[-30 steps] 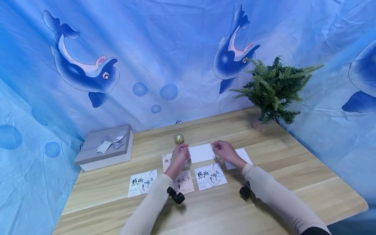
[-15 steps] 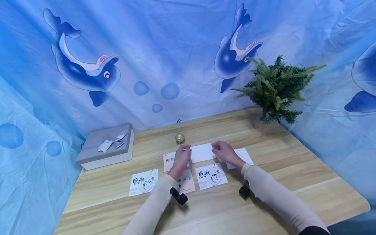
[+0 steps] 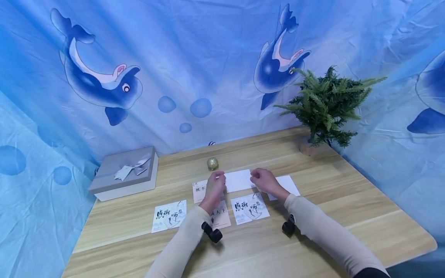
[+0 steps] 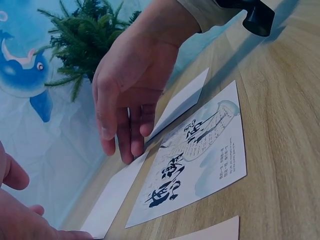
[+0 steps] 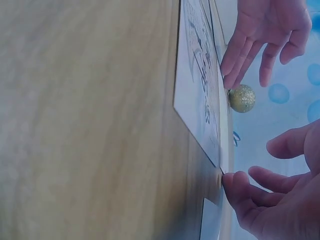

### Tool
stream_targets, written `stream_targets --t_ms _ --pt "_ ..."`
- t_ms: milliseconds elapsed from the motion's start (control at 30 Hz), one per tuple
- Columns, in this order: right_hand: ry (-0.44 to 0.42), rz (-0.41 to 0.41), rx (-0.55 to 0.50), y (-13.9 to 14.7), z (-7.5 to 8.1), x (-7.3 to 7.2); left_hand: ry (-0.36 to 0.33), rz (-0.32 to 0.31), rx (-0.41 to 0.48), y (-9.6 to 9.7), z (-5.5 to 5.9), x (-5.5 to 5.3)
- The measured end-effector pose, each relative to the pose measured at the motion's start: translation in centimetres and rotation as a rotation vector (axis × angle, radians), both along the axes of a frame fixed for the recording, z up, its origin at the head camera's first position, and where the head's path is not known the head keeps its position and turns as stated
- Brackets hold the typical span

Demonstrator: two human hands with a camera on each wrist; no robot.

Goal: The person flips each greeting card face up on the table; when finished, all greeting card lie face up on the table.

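A blank white card point(image 3: 238, 180) lies on the table between my two hands. My left hand point(image 3: 214, 190) touches its left edge with the fingertips, while the thumb stands apart from the fingers in the right wrist view. At the opposite edge, the little-finger side of my right hand point(image 3: 267, 181) rests at the card's border, thumb lifted away. Just below lies a white card with black calligraphy point(image 3: 249, 208). Partly hidden under my left arm and hand are two pinkish printed cards, a nearer one point(image 3: 223, 217) and a farther one point(image 3: 199, 189).
Another calligraphy card point(image 3: 169, 216) lies at the left, and a second blank card point(image 3: 289, 185) beyond my right wrist. Behind the cards sits a gold glitter ball point(image 3: 212, 163). A grey gift box point(image 3: 121, 175) with a bow stands back left, a small artificial fir tree point(image 3: 323, 104) back right.
My left hand has shifted slightly right, closer along the blank card's left edge. The right hand and the cards stay nearly where they were.
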State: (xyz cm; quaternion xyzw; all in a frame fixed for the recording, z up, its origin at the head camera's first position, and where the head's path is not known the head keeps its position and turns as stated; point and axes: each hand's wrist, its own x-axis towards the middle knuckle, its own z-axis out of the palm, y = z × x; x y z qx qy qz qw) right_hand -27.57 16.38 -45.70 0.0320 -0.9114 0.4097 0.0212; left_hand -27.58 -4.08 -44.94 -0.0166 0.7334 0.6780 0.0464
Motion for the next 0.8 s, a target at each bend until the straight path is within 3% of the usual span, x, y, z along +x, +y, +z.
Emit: stream_targets --t_ms 433,633,800 --pt "-0.007 -0.007 -0.031 -0.03 -0.07 0.41 -0.037 0.030 0.070 0.00 -0.22 -0.03" --pt "0.023 -0.028 -0.053 0.16 0.10 0.33 -0.032 0.064 0.053 -0.02 -0.11 0.00" --pt "0.054 -0.042 -0.088 0.29 0.33 0.31 -0.018 0.058 0.038 -0.04 0.17 0.22"
